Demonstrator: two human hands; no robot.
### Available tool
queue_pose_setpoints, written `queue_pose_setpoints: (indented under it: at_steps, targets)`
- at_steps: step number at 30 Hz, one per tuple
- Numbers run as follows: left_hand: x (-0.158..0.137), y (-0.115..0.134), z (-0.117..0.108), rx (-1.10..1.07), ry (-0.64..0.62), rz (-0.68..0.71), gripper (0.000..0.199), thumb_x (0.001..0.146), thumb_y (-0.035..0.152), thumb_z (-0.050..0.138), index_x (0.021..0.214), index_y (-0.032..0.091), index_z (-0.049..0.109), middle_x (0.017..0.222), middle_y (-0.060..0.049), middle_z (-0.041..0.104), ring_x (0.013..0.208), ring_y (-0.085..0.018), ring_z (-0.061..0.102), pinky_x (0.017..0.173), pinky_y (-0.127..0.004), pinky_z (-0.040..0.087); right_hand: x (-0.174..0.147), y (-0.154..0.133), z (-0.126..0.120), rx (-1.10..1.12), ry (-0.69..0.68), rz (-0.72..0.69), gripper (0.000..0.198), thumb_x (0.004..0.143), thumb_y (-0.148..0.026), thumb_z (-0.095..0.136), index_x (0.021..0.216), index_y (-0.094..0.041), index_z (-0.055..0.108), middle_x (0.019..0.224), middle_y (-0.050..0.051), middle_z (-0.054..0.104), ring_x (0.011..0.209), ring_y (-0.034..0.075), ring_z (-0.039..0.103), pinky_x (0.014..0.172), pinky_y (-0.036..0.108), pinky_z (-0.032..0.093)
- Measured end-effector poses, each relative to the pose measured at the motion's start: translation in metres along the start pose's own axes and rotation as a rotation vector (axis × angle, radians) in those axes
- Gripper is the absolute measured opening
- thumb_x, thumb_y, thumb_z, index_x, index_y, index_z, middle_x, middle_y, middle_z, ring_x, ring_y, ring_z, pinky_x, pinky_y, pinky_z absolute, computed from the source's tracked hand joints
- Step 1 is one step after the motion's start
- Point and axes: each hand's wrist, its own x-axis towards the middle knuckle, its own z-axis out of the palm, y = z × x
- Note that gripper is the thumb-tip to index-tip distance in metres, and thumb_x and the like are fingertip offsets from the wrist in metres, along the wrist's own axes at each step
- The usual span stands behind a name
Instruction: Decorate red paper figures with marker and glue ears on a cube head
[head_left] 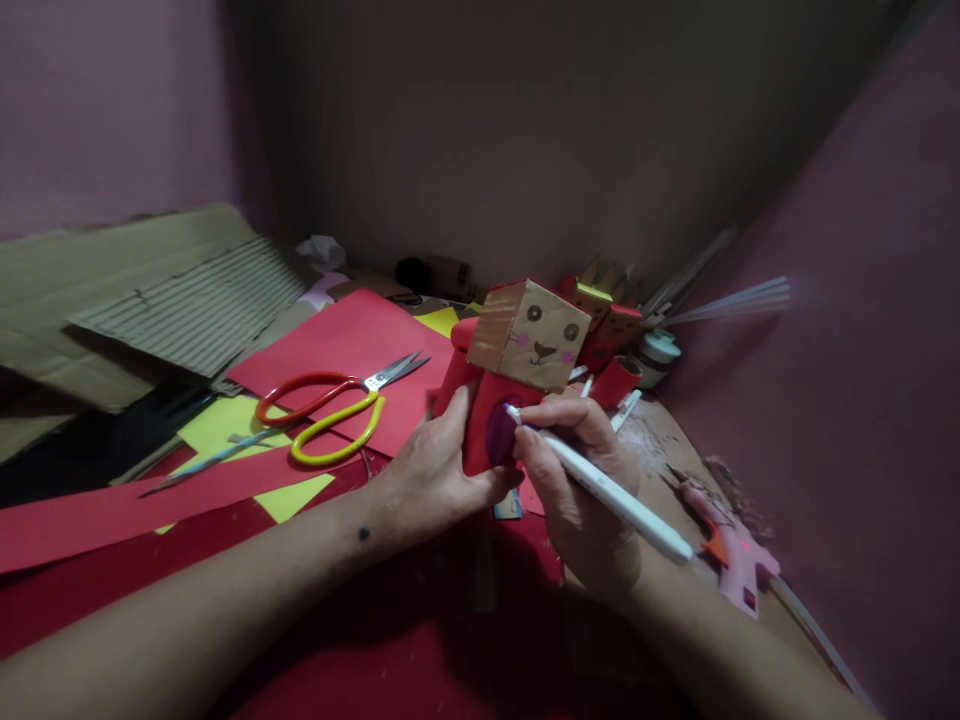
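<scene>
Red paper figure (491, 425) in left hand (431, 470) grip, right hand (574, 480) closed on white pen (600, 485), scissors (330, 410) near left.

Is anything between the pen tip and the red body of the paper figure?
Nothing visible. The right hand holds the white pen with its tip already on the purple patch of the paper figure, which the left hand grips from the side, clear of the tip.

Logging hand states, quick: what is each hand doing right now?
Left hand: grip closed around the red paper figure.
Right hand: grip closed on a white marker, tip on the figure's purple patch.
</scene>
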Motion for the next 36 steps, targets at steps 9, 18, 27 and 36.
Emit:
queue_pose_setpoints:
  at_steps: [9,18,27,36]
  targets:
    - [-0.0016,0.0065,-0.0002,-0.031,-0.003,0.023,0.053,0.078,0.027,0.073,0.128,0.026,0.054,0.103,-0.008,0.071,0.107,-0.035,0.070,0.094,-0.055,0.058,0.0005,-0.0032,-0.0002,-0.014,-0.038,0.010,0.008,0.088,-0.016,0.068,0.091,-0.024,0.068,0.069,-0.006,0.060,0.053,0.008,0.054,0.049,0.019,0.045]
    - [-0.0005,0.0000,0.0002,-0.006,0.013,0.015,0.052,0.078,0.032,0.075,0.126,0.025,0.055,0.110,-0.010,0.071,0.110,-0.036,0.069,0.097,-0.055,0.057,0.0018,-0.0039,-0.0013,-0.004,-0.051,-0.004,0.009,0.087,-0.015,0.068,0.090,-0.023,0.069,0.071,-0.006,0.061,0.054,0.006,0.055,0.050,0.016,0.046]
    - [-0.0005,0.0022,-0.0004,-0.011,0.010,0.009,0.054,0.078,0.037,0.075,0.127,0.026,0.056,0.112,-0.010,0.072,0.110,-0.037,0.069,0.099,-0.057,0.057,0.0043,-0.0059,-0.0028,-0.036,-0.063,-0.030,0.009,0.085,-0.014,0.067,0.086,-0.022,0.067,0.068,-0.006,0.058,0.052,0.007,0.054,0.048,0.017,0.045]
    - [-0.0008,0.0033,-0.0013,-0.004,0.005,0.016,0.054,0.079,0.037,0.076,0.128,0.026,0.057,0.112,-0.010,0.073,0.114,-0.038,0.069,0.099,-0.057,0.057,0.0026,-0.0039,-0.0040,-0.003,-0.074,0.002,0.009,0.087,-0.014,0.067,0.087,-0.023,0.066,0.066,-0.006,0.056,0.051,0.008,0.051,0.047,0.019,0.043]
